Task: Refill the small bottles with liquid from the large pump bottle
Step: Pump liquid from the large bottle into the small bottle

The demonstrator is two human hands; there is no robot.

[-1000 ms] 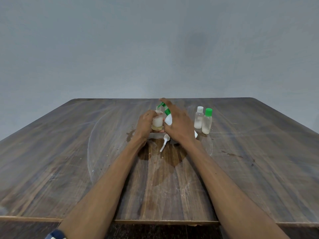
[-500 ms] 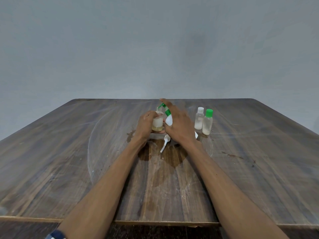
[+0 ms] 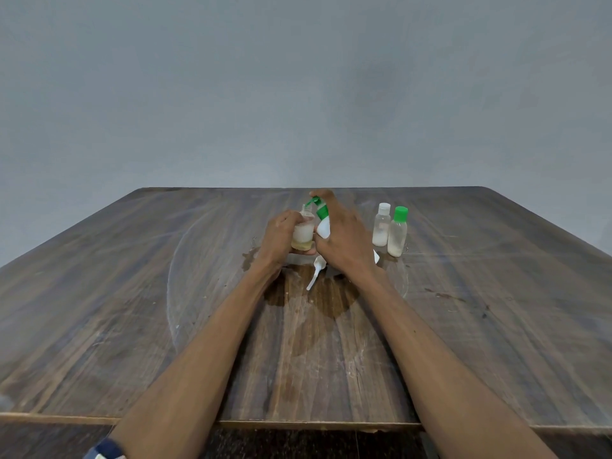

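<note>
On the wooden surface [image 3: 132, 293], toward the middle of its far half, my right hand [image 3: 344, 240] wraps the white pump bottle [image 3: 324, 226], index finger on its green pump head. The spout points left, over the open neck of the small bottle [image 3: 303, 235] that my left hand [image 3: 280, 236] grips upright, touching. Two capped small bottles [image 3: 389, 231] stand just right.

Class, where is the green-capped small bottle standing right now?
The green-capped bottle stands on the table's right side, beside the white-capped bottle, right of the hands.
</note>
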